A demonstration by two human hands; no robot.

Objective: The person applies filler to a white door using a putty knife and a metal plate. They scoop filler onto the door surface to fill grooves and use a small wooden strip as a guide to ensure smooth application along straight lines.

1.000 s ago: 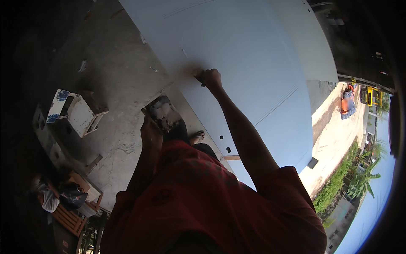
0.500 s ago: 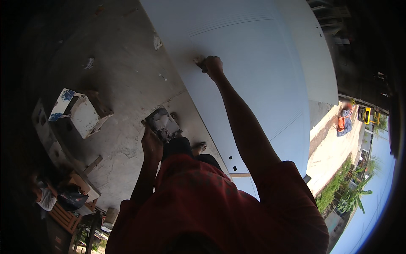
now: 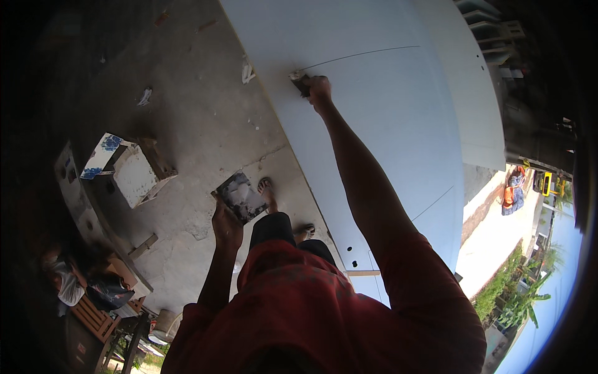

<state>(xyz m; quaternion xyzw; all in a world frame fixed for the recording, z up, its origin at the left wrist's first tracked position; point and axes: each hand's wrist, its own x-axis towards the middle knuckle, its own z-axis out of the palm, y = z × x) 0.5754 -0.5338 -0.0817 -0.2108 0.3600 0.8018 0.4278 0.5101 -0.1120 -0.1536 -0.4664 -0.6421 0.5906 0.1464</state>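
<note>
My right hand (image 3: 319, 91) is reached out over a large pale blue-grey panel (image 3: 374, 124). Its fingers are closed on a dark putty knife (image 3: 302, 85), whose pale-smeared end meets the panel beside the tip of a thin dark line. Lower and to the left, my left hand (image 3: 228, 225) grips one edge of a square board (image 3: 242, 197). Grey and whitish smears cover the board's upper face. It is held above the concrete floor, close to my knee.
A worn white and blue box-like stool (image 3: 128, 168) stands on the concrete floor (image 3: 187, 112) at left. Bags (image 3: 109, 290) lie on a wooden bench (image 3: 93, 319) at lower left. Another person (image 3: 513, 192) is outside at right. My sandalled feet are beside the panel's edge.
My right hand and the putty knife have shifted slightly along the panel, and the knife has turned. The board in my left hand shows more fully. The whole view has shifted a little.
</note>
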